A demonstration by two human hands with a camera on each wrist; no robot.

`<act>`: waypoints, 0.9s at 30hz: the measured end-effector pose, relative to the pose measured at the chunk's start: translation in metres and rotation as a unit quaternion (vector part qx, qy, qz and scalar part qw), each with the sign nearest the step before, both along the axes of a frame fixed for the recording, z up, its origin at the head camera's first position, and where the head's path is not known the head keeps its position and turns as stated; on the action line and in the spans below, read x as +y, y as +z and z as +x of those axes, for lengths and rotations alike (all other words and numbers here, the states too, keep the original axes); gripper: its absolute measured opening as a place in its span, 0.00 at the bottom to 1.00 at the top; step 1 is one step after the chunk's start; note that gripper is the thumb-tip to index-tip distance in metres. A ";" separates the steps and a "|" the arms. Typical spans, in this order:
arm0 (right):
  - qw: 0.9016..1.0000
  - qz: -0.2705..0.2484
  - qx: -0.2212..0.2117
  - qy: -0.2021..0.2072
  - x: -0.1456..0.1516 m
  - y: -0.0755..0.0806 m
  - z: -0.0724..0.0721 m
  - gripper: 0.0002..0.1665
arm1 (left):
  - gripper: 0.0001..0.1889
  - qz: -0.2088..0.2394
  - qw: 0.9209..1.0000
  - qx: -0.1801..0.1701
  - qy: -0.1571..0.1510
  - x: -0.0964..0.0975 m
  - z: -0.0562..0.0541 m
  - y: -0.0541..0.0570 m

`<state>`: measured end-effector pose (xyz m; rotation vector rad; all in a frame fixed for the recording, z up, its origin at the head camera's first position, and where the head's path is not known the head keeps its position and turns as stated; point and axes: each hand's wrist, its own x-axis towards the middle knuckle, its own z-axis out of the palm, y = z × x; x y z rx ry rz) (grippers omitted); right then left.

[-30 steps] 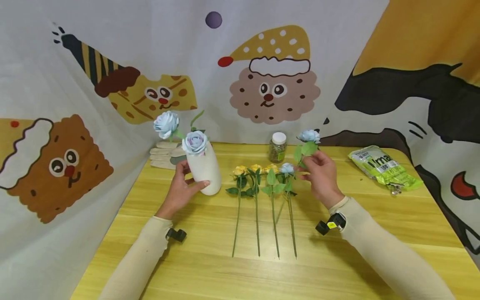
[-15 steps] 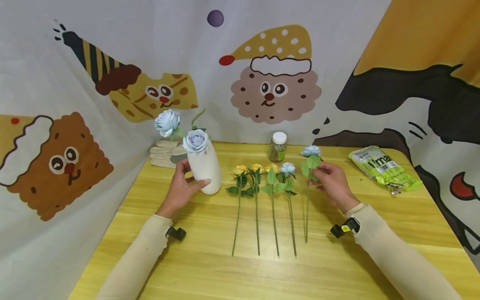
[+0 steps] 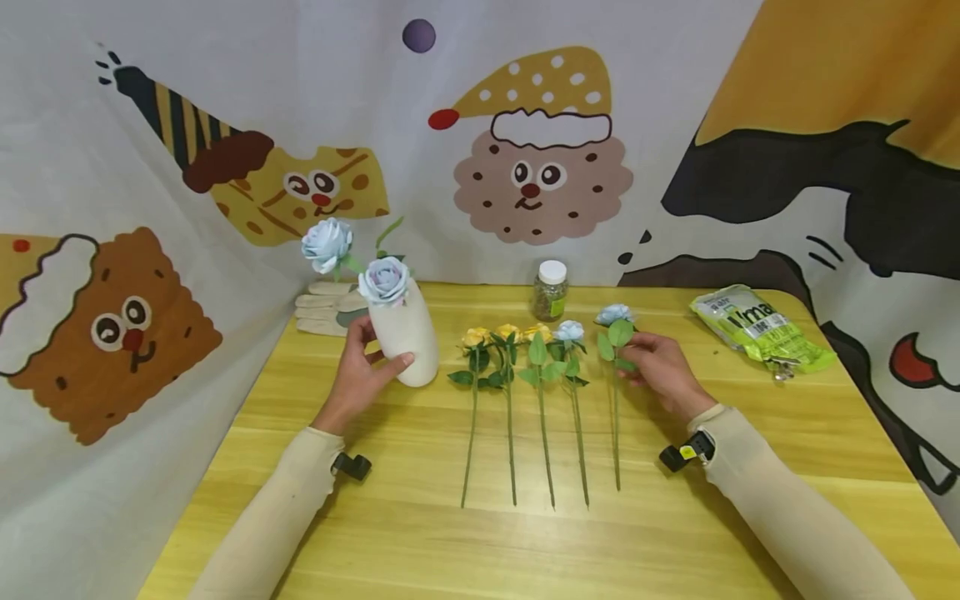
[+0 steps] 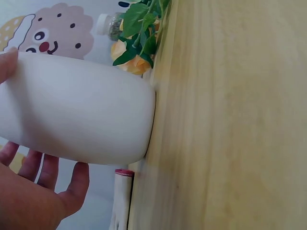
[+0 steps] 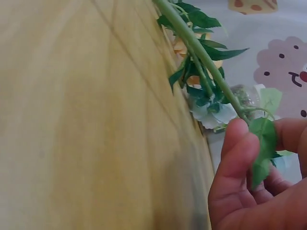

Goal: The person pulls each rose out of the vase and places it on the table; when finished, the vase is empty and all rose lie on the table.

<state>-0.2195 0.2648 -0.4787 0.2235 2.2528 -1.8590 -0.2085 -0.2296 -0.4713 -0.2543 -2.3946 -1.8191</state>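
Observation:
My left hand (image 3: pixel 360 375) grips a white vase (image 3: pixel 408 342) around its side. In the left wrist view the vase (image 4: pixel 86 110) has its base right at the tabletop, thumb on one side and fingers on the other. Two pale blue artificial roses, one higher (image 3: pixel 327 244) and one at the mouth (image 3: pixel 385 281), stick out of it. My right hand (image 3: pixel 663 371) pinches another blue rose (image 3: pixel 615 314) near its leaves, its stem (image 5: pixel 206 60) passing between thumb and fingers in the right wrist view. To its left lie three yellow roses (image 3: pixel 507 333) and a blue rose (image 3: pixel 569 330), stems side by side.
Behind the row stands a lidded jar (image 3: pixel 551 292). A green and grey bag (image 3: pixel 761 329) lies at the back right with a small metal item (image 3: pixel 783 367) at its corner. Gloves (image 3: pixel 318 308) lie behind the vase, and a printed cloth (image 3: pixel 660 75) hangs behind the table (image 3: pixel 525 550).
My right hand has moved right and lowered the blue rose, whose stem now lines up beside the others. The left hand and vase have stayed in place.

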 end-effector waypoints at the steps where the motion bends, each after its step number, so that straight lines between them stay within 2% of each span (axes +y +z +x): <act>1: 1.000 -0.002 -0.004 0.005 -0.001 -0.003 0.000 0.22 | 0.44 0.001 1.000 0.002 0.002 0.000 0.000 -0.001; 6: 0.999 0.001 -0.025 0.030 -0.003 -0.012 -0.001 0.23 | 0.43 0.005 1.000 0.004 0.003 -0.001 -0.001 -0.003; 16: 0.997 0.029 -0.043 0.064 -0.004 -0.009 -0.010 0.25 | 0.43 -0.005 1.000 0.004 -0.016 -0.002 -0.007 0.002; 27: 0.993 0.035 -0.068 0.088 -0.001 -0.012 -0.022 0.24 | 0.42 -0.019 1.000 -0.002 -0.019 -0.002 -0.005 0.003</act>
